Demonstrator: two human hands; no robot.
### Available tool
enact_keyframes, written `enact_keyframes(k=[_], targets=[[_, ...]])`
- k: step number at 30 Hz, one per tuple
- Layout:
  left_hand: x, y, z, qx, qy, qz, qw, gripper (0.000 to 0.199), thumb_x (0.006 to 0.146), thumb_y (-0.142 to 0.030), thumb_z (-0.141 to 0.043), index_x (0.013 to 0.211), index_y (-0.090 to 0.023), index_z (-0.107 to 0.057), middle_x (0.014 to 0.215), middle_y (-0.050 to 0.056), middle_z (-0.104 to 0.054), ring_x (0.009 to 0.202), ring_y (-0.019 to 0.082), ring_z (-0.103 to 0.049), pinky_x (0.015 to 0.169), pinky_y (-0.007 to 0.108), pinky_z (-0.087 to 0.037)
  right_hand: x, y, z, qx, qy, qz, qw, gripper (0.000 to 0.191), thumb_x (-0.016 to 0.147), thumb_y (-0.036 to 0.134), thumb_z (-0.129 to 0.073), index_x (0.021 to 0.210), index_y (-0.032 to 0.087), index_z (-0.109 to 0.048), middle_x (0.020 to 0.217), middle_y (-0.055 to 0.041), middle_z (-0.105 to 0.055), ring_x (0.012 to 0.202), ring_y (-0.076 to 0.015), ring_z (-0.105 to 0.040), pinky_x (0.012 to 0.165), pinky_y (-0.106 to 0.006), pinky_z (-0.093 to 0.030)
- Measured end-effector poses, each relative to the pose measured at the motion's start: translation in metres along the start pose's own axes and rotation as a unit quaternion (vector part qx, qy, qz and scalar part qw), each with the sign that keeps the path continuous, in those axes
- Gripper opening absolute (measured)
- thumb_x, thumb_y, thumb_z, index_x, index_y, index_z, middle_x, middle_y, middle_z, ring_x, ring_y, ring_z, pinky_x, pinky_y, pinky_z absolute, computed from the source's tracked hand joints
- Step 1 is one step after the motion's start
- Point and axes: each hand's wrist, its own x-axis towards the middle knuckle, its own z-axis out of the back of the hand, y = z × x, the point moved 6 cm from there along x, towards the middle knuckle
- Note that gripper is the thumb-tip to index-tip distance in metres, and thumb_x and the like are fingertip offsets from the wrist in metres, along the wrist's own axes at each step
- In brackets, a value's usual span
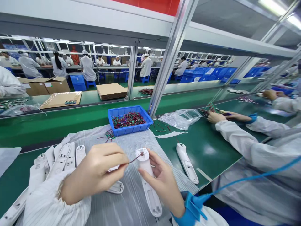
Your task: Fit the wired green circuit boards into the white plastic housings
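Over the gray mat, I see the left hand pinch a thin wire at the top of the white shell held tight in the right hand, and a slip could bend the wire or drop the shell.

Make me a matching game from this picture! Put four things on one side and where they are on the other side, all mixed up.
Things:
1. blue plastic crate
2. white plastic casing
3. thin dark wire
4. blue wrist strap with a cord

Places:
A. pinched by the left hand
B. around the right wrist
C. full of tangled coloured wires
D. held in the right hand

Pairs: 1-C, 2-D, 3-A, 4-B
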Motion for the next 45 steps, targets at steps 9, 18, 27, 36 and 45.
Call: enact_keyframes(k=[9,18,27,36,45], targets=[[-0.001,-0.016,-0.014,0.114,-0.083,-0.019,0.990,0.011,0.078,-0.004,-0.050,0.074,-0.013,-0.056,0.068,0.002,-0.058,0.061,0.011,-0.049,0.055,0.023,-0.039,-0.018,0.036,0.002,-0.153,-0.059,0.153,0.975,0.043,0.068,0.016,-0.060,0.111,0.016,-0.052,0.099,-0.0079,-0.066,0.085,-0.0196,-0.064,0.074,-0.029,-0.055],[0.000,-0.029,-0.026,0.153,-0.080,-0.051,0.984,0.015,0.080,-0.003,-0.043,0.081,-0.009,-0.057,0.071,0.007,-0.057,0.061,0.013,-0.046,0.052,0.026,-0.041,-0.022,0.059,0.004,-0.162,-0.092,0.192,0.964,0.038,0.065,0.009,-0.058,0.103,0.013,-0.055,0.087,-0.0051,-0.067,0.072,-0.0142,-0.065,0.067,-0.020,-0.056],[-0.003,-0.039,-0.031,0.243,-0.090,-0.114,0.959,0.021,0.076,0.000,-0.047,0.059,-0.011,-0.052,0.065,0.008,-0.056,0.063,0.018,-0.049,0.051,0.031,-0.040,-0.024,0.063,0.007,-0.182,-0.094,0.211,0.956,0.036,0.066,0.010,-0.058,0.101,0.013,-0.056,0.085,-0.0059,-0.068,0.072,-0.0148,-0.065,0.064,-0.020,-0.055],[0.002,-0.001,-0.022,-0.174,-0.073,0.193,0.963,0.012,0.070,-0.007,-0.061,0.061,-0.015,-0.059,0.058,-0.003,-0.055,0.054,0.006,-0.051,0.051,0.016,-0.041,-0.029,0.071,0.006,-0.212,-0.095,0.249,0.940,0.033,0.066,0.007,-0.052,0.099,0.014,-0.054,0.079,-0.0044,-0.067,0.069,-0.0121,-0.064,0.060,-0.017,-0.053],[-0.008,0.016,-0.049,-0.414,-0.024,0.376,0.828,0.045,0.062,-0.017,-0.066,0.105,-0.019,-0.051,0.075,0.003,-0.068,0.065,0.014,-0.059,0.058,0.024,-0.046,-0.030,0.075,0.010,-0.231,-0.066,0.276,0.931,0.040,0.069,0.007,-0.051,0.107,0.020,-0.047,0.079,-0.0024,-0.065,0.070,-0.0144,-0.064,0.058,-0.021,-0.053]])
